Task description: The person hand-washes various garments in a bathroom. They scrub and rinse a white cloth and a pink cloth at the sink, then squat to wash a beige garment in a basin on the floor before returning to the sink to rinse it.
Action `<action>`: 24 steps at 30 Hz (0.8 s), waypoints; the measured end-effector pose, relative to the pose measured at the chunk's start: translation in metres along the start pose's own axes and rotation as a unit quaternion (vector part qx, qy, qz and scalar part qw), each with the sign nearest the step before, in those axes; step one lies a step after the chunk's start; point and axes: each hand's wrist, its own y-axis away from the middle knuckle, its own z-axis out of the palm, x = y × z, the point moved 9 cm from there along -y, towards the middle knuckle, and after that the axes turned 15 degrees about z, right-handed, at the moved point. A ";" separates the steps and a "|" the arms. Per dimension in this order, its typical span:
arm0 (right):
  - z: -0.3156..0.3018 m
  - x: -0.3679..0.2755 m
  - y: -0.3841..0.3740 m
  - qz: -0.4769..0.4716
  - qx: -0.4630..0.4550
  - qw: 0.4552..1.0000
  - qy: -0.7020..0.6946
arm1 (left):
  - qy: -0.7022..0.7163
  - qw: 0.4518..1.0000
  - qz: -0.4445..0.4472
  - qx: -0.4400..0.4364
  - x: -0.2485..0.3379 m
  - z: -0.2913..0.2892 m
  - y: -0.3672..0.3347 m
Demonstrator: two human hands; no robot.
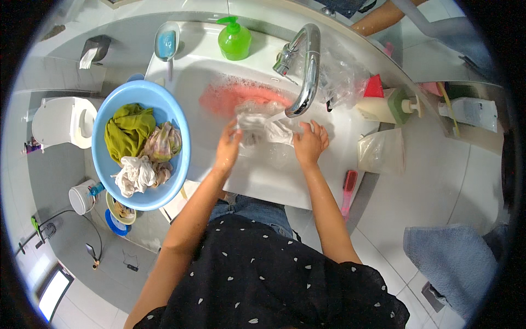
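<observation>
White cloth (278, 132) lies between both hands (310, 145).

I see the bare left hand (227, 148) and the wet white cloth (278, 131) blurred; the lower edge crops the black heart-print blouse (263, 274).

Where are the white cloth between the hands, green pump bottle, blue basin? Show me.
White cloth (280, 132): head view, right part.
Green pump bottle (234, 44): head view, body.
Blue basin (140, 94): head view, inner wall.

Rumpled cloth (279, 132), glossy metal faucet (313, 60), plastic basin (156, 199)
</observation>
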 end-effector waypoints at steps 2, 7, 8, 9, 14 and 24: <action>0.003 -0.010 0.011 -0.049 0.040 0.998 0.018 | 0.023 0.994 -0.106 0.008 -0.015 -0.013 0.001; 0.077 -0.061 0.081 -0.236 -0.177 0.953 0.063 | 0.136 0.963 -0.231 0.008 -0.042 0.004 0.005; 0.080 -0.061 0.076 -0.294 -0.194 0.933 0.073 | 0.131 0.963 -0.235 0.011 -0.044 0.004 0.003; 0.084 -0.051 0.057 -0.265 -0.190 0.941 0.090 | 0.127 0.962 -0.241 0.017 -0.048 0.003 0.004; 0.100 -0.046 0.040 -0.191 -0.113 0.967 0.124 | 0.200 0.935 -0.287 0.051 -0.047 0.005 0.005; 0.056 -0.056 0.012 -0.085 -0.327 0.887 -0.316 | 0.236 0.908 -0.340 0.061 -0.037 0.019 0.010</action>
